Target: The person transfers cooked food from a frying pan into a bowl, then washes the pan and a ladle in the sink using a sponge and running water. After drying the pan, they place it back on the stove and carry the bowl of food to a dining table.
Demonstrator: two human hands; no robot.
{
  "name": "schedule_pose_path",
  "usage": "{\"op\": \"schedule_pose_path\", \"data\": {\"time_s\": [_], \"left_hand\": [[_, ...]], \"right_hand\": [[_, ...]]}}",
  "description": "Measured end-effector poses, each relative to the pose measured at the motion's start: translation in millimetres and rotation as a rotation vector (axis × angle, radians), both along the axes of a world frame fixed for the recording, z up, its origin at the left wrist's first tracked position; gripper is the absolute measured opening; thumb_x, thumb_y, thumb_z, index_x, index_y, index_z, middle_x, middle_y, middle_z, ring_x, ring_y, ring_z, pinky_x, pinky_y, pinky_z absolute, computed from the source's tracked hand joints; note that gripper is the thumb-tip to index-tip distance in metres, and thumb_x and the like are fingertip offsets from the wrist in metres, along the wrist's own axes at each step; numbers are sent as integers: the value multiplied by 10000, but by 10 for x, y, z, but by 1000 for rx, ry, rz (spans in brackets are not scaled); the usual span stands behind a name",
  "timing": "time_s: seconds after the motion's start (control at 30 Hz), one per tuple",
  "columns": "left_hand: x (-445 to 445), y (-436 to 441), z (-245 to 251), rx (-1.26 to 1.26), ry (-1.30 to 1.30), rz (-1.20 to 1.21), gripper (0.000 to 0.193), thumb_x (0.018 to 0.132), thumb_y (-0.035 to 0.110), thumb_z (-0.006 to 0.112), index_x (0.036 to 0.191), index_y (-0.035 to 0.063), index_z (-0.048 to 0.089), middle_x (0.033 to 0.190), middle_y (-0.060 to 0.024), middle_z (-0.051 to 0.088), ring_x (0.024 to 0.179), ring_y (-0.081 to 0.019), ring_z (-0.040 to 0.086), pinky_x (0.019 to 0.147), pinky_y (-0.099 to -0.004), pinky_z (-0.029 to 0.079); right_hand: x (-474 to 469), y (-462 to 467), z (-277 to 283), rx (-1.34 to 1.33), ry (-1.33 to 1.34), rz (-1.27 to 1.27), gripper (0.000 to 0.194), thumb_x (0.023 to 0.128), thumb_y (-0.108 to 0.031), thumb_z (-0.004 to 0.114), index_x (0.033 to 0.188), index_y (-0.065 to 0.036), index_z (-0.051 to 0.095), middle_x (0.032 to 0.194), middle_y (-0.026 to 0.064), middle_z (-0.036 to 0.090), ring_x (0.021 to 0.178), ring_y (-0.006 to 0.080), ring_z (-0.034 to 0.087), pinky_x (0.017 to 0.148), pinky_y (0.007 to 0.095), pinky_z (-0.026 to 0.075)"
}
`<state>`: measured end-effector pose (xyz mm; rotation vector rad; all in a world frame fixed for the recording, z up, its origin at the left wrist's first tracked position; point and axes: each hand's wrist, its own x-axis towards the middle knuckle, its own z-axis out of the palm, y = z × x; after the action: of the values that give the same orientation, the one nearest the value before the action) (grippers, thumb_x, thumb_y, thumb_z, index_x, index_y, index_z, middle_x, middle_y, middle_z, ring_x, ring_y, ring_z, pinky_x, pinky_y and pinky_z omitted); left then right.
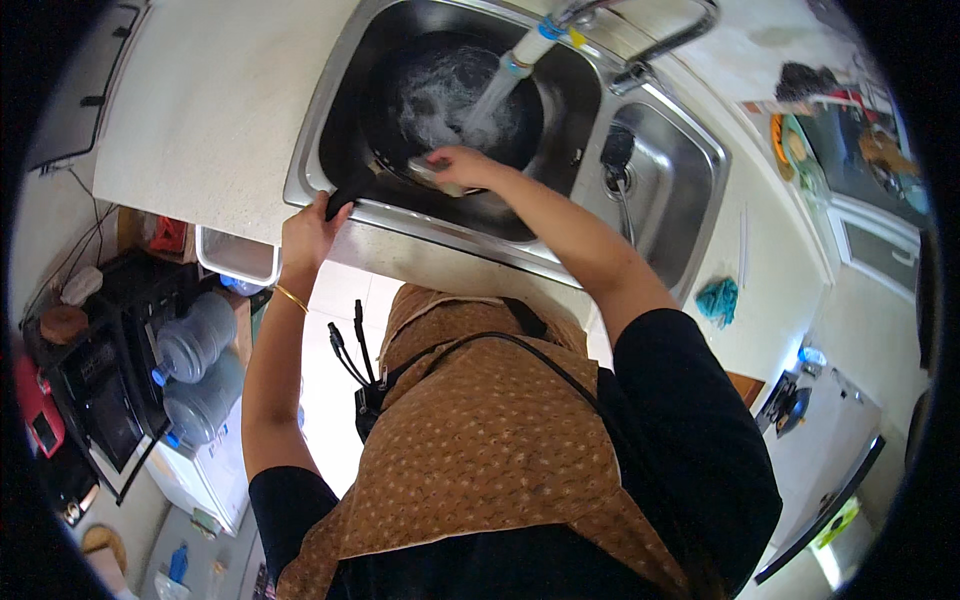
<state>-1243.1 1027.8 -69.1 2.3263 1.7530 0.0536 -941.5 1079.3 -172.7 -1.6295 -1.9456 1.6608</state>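
A black frying pan (381,112) lies in the larger basin of the stainless steel sink (304,169). My left hand (309,234) grips its black handle (351,192) at the basin's front edge. Inside the near rim, my right hand (471,169) holds a pale, blurred scrubbing pad or sponge (444,184), partly hidden by the fingers. Water (491,99) streams from the faucet nozzle (529,51) into the pan, where it swirls and foams.
In the smaller basin on the right, a dark-headed utensil (619,146) with a metal handle rests by the drain. A teal cloth (718,301) lies on the right counter. Large plastic water bottles (196,337) and a black oven (97,390) stand low on the left.
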Motion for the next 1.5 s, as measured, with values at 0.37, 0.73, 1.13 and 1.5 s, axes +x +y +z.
{"op": "schedule_pose_path", "data": {"time_s": [0.37,0.73,1.13,1.5], "left_hand": [[-51,-10,137,-99,-79,42,398,907,368,573,1018,15,426,827,-247,647,748,-427,634,657,-476,514],[-309,15,153,15,-105,-45,314,834,173,643,1062,14,496,998,-198,558,917,-387,581,761,-448,499],[-517,89,57,161,-41,-71,371,792,110,666,1123,14,528,1106,-187,530,1019,-363,521,870,-432,449],[781,-37,883,131,-460,-147,289,829,105,659,1085,14,561,1081,-180,567,1008,-333,555,871,-403,452]], "right_hand": [[866,-202,509,185,-147,-581,546,724,-372,698,1160,-54,618,1092,150,649,991,289,625,855,387,484],[649,-297,763,-597,1141,-1200,350,911,-308,531,1164,-71,569,1096,79,630,1009,236,604,872,418,487],[815,-498,1077,-517,1348,-1192,316,909,-265,563,1150,-62,585,1099,74,650,1002,230,618,891,377,478],[2217,-1106,1127,-309,1217,-1315,351,892,-267,577,1177,-61,574,1140,79,633,1055,233,590,930,375,452]]}}
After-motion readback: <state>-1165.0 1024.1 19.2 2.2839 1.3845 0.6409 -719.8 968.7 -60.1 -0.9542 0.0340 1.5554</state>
